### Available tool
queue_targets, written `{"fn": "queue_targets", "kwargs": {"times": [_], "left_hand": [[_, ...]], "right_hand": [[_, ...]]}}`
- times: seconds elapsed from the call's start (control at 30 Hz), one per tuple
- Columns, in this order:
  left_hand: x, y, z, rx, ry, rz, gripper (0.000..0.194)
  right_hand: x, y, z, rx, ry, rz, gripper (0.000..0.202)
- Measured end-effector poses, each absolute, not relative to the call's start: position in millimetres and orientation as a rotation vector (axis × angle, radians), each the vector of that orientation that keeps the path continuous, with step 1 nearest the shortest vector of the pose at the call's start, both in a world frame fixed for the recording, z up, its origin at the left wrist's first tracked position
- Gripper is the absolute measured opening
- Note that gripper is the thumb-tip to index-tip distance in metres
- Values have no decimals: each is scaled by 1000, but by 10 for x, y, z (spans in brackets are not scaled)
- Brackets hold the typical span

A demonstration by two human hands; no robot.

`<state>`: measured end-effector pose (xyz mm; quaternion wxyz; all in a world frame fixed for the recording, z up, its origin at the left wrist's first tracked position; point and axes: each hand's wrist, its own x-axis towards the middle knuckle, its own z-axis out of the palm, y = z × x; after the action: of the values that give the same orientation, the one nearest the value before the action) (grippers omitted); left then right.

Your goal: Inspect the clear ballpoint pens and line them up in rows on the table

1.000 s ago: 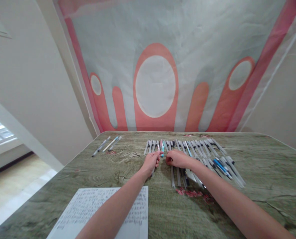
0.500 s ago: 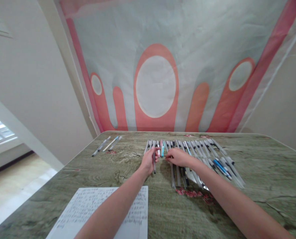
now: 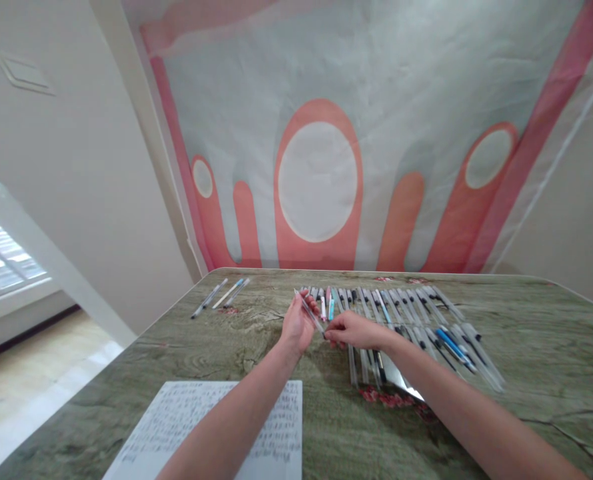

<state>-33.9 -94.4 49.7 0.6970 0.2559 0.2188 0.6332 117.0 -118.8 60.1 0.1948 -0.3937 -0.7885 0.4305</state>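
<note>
My left hand [image 3: 296,327] is closed around a slim clear pen [image 3: 313,315], which slants down to the right across the fingers. The fingertips of my right hand [image 3: 351,329] pinch that pen's lower end, beside the left palm. Just behind both hands runs a row of mostly clear pens [image 3: 410,305], with a pink-and-white pen [image 3: 323,307] and a teal pen [image 3: 331,307] among them. A second row lies nearer, partly hidden under my right forearm, and includes a blue pen [image 3: 455,348]. Beneath that forearm shows part of a shiny flat object [image 3: 395,373].
A sheet of handwritten paper [image 3: 226,417] lies at the front left, partly under my left forearm. Several separate pens [image 3: 209,298] rest at the table's far left. The wood-patterned table [image 3: 186,353] ends at a wall with a pink-and-grey covering [image 3: 321,257].
The pen in my left hand has turned from nearly upright to slanted. My right hand has come from the pen rows to the pen's lower end. The camera view has shifted slightly.
</note>
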Motion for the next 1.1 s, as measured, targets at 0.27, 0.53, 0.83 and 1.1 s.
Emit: {"fn": "queue_targets", "kwargs": {"times": [0.27,0.53,0.83,1.1], "left_hand": [[-350,-942,539,573,514,1479,18],[-318,-985,506,811,572,1421,26],[-361,-922,465,771,606,1452,24],[-374,-899,451,698,592,1480,18]], "right_hand": [[1192,-1133,558,-1151,-2105,1179,31],[1315,-1020,535,-1309,-2126,829,32],[1288,-1039,567,-1331,-2148,665,33],[1277,-1057,603,-1301,-2084,699,33]]}}
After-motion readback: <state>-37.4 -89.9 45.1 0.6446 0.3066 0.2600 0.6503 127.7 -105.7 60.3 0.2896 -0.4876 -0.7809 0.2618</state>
